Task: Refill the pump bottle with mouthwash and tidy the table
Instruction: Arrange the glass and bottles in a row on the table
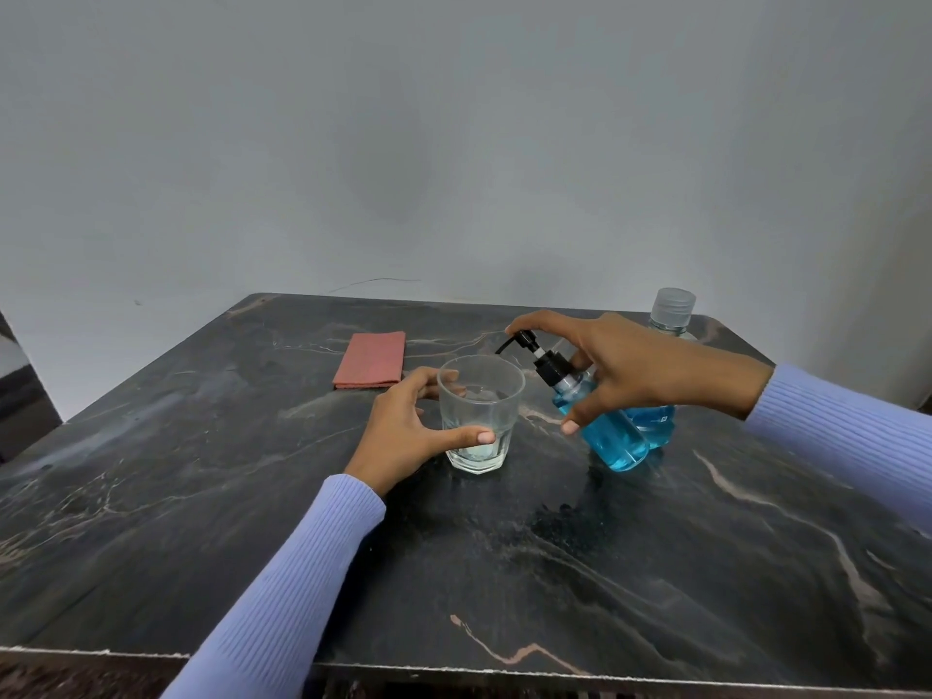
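A plain grey wall backs a dark marbled counter (201,522), and the risks sit in a tight cluster near its middle.

Furthest left, a folded red cloth (370,359) lies flat, well apart from the hands. If anything spills it is within reach but not under the work, so liquid would spread across the stone first.

Next, the left hand (403,436) wraps around a clear glass (479,413), thumb across the front and fingers behind. The glass stands upright and looks almost empty, with only a pale trace at the bottom. The hold is low and loose-looking; a nudge from the bottle's spout could tip or slide it.

To its right, the right hand (625,370) grips the pump bottle (605,431), forefinger on top of the black pump head (542,358), thumb and other fingers curled round the neck. The bottle holds blue mouthwash and tilts toward the glass, only its base on the counter. The nozzle appears to reach just over the rim, so a hard press could, I judge, squirt past the rim or skid the tilted base.

Behind it stands a larger capped mouthwash bottle (673,315), mostly hidden; a backward elbow or wrist move could knock it.
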Action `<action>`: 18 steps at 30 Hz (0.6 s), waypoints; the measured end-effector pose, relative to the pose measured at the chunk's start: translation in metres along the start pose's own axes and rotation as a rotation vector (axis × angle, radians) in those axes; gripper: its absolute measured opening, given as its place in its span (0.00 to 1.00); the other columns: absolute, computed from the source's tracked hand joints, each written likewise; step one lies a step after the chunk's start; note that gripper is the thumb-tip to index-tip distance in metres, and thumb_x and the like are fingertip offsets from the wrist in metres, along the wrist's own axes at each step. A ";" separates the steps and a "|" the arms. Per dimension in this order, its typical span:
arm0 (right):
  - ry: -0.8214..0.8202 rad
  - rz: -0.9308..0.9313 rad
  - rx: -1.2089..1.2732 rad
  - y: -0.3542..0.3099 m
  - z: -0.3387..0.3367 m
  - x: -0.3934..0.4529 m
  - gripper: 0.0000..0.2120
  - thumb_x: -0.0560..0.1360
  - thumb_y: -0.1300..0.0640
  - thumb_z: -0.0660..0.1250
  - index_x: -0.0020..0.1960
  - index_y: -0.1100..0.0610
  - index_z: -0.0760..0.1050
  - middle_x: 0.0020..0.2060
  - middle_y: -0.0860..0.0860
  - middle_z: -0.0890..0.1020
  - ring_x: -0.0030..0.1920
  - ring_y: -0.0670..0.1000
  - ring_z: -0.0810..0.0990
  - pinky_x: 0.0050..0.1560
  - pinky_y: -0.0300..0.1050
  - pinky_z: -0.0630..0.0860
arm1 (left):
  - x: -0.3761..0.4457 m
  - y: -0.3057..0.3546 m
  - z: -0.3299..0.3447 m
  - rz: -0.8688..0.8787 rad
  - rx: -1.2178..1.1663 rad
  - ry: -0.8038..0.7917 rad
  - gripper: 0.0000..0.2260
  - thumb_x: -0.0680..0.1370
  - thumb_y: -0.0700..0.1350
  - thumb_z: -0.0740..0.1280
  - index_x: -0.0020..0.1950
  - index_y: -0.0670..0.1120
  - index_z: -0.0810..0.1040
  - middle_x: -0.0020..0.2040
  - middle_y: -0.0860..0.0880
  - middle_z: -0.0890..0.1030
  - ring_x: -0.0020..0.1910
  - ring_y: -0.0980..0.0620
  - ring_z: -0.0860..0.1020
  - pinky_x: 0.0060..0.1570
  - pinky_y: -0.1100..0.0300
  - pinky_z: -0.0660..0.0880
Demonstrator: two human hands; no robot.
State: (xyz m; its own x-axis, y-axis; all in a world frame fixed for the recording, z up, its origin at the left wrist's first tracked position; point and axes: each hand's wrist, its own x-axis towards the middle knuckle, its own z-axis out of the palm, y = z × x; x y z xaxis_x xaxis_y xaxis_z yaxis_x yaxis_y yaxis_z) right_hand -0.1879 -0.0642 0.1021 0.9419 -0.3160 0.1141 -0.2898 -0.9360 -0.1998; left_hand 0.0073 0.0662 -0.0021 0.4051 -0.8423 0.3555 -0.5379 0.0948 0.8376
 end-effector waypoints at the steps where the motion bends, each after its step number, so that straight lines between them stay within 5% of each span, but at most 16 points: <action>1: -0.004 0.000 -0.002 0.000 0.000 0.000 0.46 0.61 0.51 0.80 0.67 0.35 0.54 0.55 0.49 0.82 0.48 0.48 0.82 0.44 0.34 0.75 | 0.000 0.000 0.000 0.002 0.001 0.004 0.37 0.54 0.64 0.76 0.61 0.54 0.75 0.57 0.57 0.80 0.55 0.66 0.75 0.55 0.61 0.72; 3: -0.002 0.003 0.012 0.000 0.000 0.000 0.44 0.60 0.51 0.81 0.65 0.35 0.57 0.49 0.45 0.82 0.47 0.43 0.82 0.44 0.36 0.77 | 0.000 0.000 0.000 0.010 0.003 0.013 0.36 0.54 0.63 0.76 0.60 0.54 0.75 0.56 0.58 0.80 0.54 0.67 0.75 0.54 0.63 0.71; 7: 0.009 -0.005 0.051 0.000 0.002 -0.002 0.40 0.59 0.50 0.81 0.62 0.38 0.62 0.38 0.33 0.77 0.46 0.28 0.76 0.38 0.25 0.73 | 0.000 0.000 0.001 0.016 0.001 0.015 0.35 0.55 0.63 0.77 0.59 0.54 0.75 0.55 0.57 0.81 0.54 0.65 0.76 0.53 0.62 0.72; 12: 0.048 0.001 0.041 0.001 0.008 -0.004 0.43 0.59 0.49 0.80 0.65 0.34 0.57 0.42 0.43 0.83 0.42 0.41 0.82 0.41 0.36 0.79 | 0.000 -0.001 0.001 0.018 0.005 0.012 0.36 0.54 0.64 0.76 0.59 0.54 0.75 0.56 0.56 0.81 0.54 0.65 0.76 0.54 0.61 0.72; 18: 0.214 0.081 0.226 0.001 0.017 -0.020 0.50 0.61 0.51 0.80 0.70 0.32 0.51 0.56 0.46 0.80 0.44 0.44 0.83 0.41 0.35 0.78 | 0.000 -0.001 0.001 0.017 -0.010 0.011 0.37 0.53 0.64 0.76 0.59 0.54 0.75 0.55 0.56 0.81 0.55 0.64 0.76 0.54 0.62 0.72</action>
State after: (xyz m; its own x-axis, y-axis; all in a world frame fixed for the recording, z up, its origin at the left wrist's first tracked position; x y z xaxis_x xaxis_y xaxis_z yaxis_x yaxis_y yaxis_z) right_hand -0.2038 -0.0566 0.0829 0.8534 -0.4355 0.2864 -0.2945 -0.8562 -0.4245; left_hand 0.0071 0.0660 -0.0036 0.4045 -0.8345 0.3742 -0.5376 0.1140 0.8354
